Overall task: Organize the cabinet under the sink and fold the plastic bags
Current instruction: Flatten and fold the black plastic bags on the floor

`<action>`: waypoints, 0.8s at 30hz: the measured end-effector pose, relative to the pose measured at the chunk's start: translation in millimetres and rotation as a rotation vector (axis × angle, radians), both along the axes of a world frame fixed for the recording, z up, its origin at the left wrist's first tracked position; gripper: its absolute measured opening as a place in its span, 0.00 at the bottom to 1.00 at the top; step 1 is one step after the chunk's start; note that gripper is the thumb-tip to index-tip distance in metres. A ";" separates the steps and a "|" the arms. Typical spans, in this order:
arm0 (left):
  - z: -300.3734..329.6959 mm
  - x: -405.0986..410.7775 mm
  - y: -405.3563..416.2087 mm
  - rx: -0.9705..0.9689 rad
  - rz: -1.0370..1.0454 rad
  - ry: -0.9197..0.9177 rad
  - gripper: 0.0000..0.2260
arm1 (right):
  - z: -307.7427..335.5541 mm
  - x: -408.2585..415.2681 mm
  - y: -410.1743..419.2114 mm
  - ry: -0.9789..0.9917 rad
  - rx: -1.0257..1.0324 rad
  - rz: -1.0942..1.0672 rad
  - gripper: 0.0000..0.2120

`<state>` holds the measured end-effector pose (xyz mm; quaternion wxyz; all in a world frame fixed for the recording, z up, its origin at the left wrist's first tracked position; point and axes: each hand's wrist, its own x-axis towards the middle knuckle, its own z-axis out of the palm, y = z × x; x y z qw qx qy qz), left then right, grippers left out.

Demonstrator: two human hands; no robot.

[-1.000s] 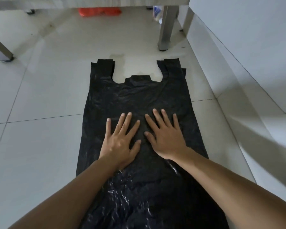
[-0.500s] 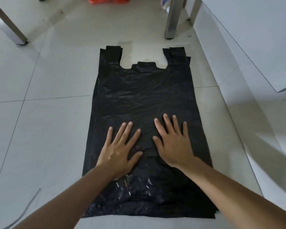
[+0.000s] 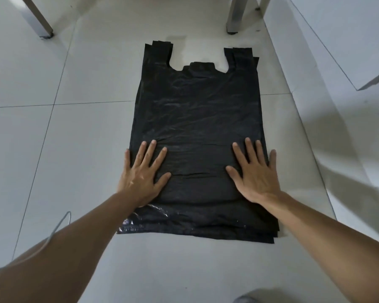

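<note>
A crinkled, glossy black plastic bag (image 3: 197, 132) lies flat on the pale tiled floor (image 3: 74, 138), its two handle loops pointing away. The left hand (image 3: 143, 176) and right hand (image 3: 255, 174) press its side edges, fingers straight and spread, grasping nothing.

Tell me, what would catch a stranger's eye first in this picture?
A large black plastic bag lies spread flat on the pale tiled floor, its two handles pointing away from the person. Both hands press on its lower half with fingers spread: the left hand at the bag's left edge, the right hand at its right edge. Beyond the handles, metal legs stand on the floor.
</note>
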<state>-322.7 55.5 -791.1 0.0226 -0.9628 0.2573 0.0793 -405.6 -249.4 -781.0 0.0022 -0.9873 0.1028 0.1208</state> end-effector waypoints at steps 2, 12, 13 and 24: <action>6.7 -11.1 -6.3 -0.024 -0.002 -0.028 0.32 | 9.0 -8.6 5.9 -0.013 -0.009 -0.001 0.35; -0.6 -61.7 11.9 -0.008 -0.201 0.007 0.31 | -0.1 -73.8 46.9 -0.013 0.034 0.125 0.35; -0.2 -60.2 17.5 -0.002 -0.179 0.012 0.31 | 0.2 -76.9 42.6 -0.013 0.026 0.106 0.35; 33.0 -56.4 4.3 -0.535 0.703 0.132 0.27 | 22.3 -69.9 23.2 -0.229 0.341 -0.476 0.30</action>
